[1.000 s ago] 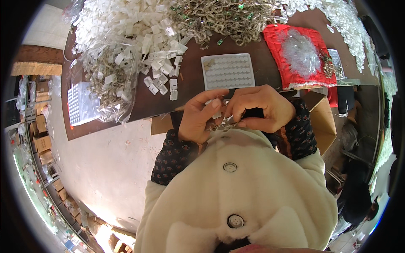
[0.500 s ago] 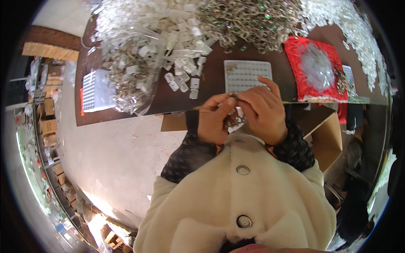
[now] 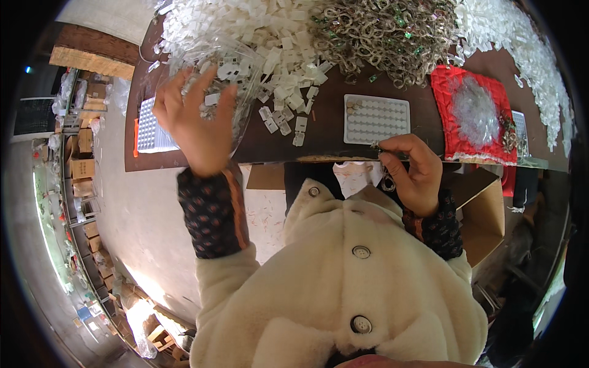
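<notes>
My left hand (image 3: pixel 199 126) is raised, fingers spread, over a clear plastic bag (image 3: pixel 245 98) of small metal pieces and white plastic pieces at the left of the table. Nothing shows in its grasp, though the hand covers part of the bag. At the table's front edge, my right hand (image 3: pixel 420 175) pinches a small metal chain-like piece (image 3: pixel 388 181) between thumb and forefinger, its lower end hanging down. Just beyond that hand lies a white tray (image 3: pixel 383 136) with rows of small hollows and a few small pieces in its far-left corner.
White plastic pieces (image 3: pixel 282 61) heap at the back left, beside a pile of silvery loops (image 3: pixel 386 37) with green bits. A red bag (image 3: pixel 445 86) with clear plastic lies at the right. Another tray (image 3: pixel 153 126) is far left, and an open cardboard box (image 3: pixel 485 214) stands below the table.
My hands were together over the front edge, both on the metal piece. The left has let go and moved left to the plastic bag; the right keeps the piece, slightly further right.
</notes>
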`<state>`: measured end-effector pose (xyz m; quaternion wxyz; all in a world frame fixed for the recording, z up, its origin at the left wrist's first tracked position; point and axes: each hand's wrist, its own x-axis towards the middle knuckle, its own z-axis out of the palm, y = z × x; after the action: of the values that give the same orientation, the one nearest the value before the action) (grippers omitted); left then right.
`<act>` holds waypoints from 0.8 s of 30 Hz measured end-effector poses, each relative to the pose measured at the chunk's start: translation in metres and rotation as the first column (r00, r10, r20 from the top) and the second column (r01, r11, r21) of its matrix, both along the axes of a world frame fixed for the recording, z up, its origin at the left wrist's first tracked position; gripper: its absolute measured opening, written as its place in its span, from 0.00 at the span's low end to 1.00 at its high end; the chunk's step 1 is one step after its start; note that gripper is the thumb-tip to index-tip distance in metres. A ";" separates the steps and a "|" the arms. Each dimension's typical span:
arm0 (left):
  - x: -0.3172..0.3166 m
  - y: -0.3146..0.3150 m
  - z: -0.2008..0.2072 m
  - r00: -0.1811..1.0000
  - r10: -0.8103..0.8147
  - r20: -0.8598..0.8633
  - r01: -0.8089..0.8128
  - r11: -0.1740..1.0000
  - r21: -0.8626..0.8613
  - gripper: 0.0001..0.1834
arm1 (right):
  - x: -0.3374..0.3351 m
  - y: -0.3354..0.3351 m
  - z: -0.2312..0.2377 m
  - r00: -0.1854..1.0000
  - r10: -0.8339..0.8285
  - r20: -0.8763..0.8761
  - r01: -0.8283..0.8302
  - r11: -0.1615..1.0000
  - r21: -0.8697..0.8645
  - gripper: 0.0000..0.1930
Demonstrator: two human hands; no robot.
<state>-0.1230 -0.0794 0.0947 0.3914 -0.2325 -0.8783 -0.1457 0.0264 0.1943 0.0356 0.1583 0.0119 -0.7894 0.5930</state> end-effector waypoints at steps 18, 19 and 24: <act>0.099 0.062 -0.101 0.441 -0.515 0.735 -0.290 0.693 0.660 0.11 | 0.005 -0.016 -0.005 0.959 0.283 0.018 -0.237 0.834 -0.498 0.10; 0.107 0.067 -0.097 0.346 -0.695 0.630 -0.300 0.555 0.776 0.12 | 0.006 -0.017 -0.005 0.951 0.308 0.007 -0.260 0.814 -0.519 0.11; 0.117 0.082 -0.088 0.165 -0.898 0.408 -0.274 0.356 0.893 0.19 | 0.008 -0.013 -0.005 0.954 0.301 -0.008 -0.246 0.765 -0.596 0.09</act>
<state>-0.0056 0.0028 0.0072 -0.2130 -0.0907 -0.6013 -0.7648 0.0349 0.1812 0.0308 0.0311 0.0507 -0.5617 0.8252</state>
